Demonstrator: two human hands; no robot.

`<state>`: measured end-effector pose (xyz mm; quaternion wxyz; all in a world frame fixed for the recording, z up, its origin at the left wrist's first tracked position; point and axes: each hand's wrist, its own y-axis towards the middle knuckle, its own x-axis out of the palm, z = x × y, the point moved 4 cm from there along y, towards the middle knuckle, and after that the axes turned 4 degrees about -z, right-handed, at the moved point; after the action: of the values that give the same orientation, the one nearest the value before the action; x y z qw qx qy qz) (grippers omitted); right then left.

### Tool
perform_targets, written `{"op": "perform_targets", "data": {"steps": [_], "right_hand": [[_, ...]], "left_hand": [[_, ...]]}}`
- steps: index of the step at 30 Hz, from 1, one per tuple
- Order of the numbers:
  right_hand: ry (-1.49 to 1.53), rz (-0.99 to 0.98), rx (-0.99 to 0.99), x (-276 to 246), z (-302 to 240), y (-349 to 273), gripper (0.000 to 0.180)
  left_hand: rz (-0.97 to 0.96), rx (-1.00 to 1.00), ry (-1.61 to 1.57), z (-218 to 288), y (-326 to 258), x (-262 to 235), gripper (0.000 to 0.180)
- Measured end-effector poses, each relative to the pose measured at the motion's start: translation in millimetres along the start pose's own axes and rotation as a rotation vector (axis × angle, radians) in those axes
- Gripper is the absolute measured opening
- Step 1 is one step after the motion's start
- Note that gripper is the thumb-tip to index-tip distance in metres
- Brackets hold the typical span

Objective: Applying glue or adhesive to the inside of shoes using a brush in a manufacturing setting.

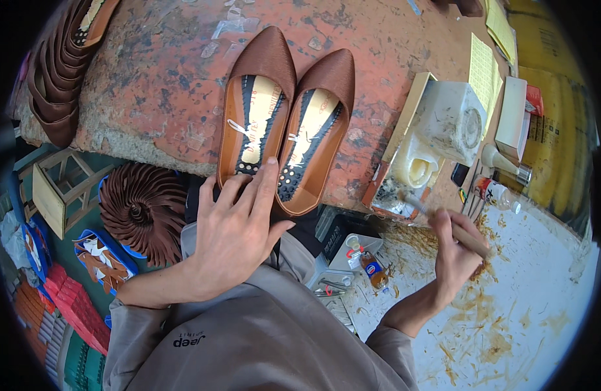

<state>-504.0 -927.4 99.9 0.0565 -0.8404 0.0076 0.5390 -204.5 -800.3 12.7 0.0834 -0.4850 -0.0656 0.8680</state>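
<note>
Two brown pointed flat shoes lie side by side on a worn reddish worktable [157, 85], toes pointing away. My left hand [238, 225] rests with spread fingers on the heel end of the left shoe [255, 107], fingertips touching its insole. The right shoe [317, 130] lies just beside that hand. My right hand [457, 251] is closed on a wooden-handled brush [437, 218], whose tip reaches toward a white glue container [414, 166] in a tray.
A stack of brown shoes [62, 72] stands at the table's far left. A fanned bundle of brown pieces [144, 208] and a wooden stool [59, 186] sit below. A glue-stained white surface [535, 300], small bottles [502, 192], a small box [512, 117] and papers [486, 72] lie to the right.
</note>
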Motion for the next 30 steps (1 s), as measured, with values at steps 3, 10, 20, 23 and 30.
{"op": "perform_targets", "data": {"steps": [3, 10, 20, 23, 30], "right_hand": [[0.474, -0.105, -0.080, -9.0, -24.6, -9.4, 0.013], [0.399, -0.345, -0.416, 99.4, -94.6, 2.0, 0.016], [0.328, -0.846, -0.715, 108.3, -108.6, -4.1, 0.019], [0.240, -0.839, -0.840, 108.2, -114.1, 0.8, 0.024], [0.243, -0.161, -0.955, 124.9, -102.6, 9.2, 0.024]], "left_hand": [[0.019, -0.005, 0.008, -2.9, -0.9, -0.3, 0.091], [-0.019, -0.018, 0.033, -5.4, 3.0, 0.7, 0.091], [-0.024, -0.011, 0.030, -6.0, 2.5, 0.6, 0.091], [-0.025, -0.025, 0.025, -8.1, 1.9, 1.4, 0.090], [-0.001, -0.007, 0.040, -4.5, 4.4, -0.6, 0.091]]}}
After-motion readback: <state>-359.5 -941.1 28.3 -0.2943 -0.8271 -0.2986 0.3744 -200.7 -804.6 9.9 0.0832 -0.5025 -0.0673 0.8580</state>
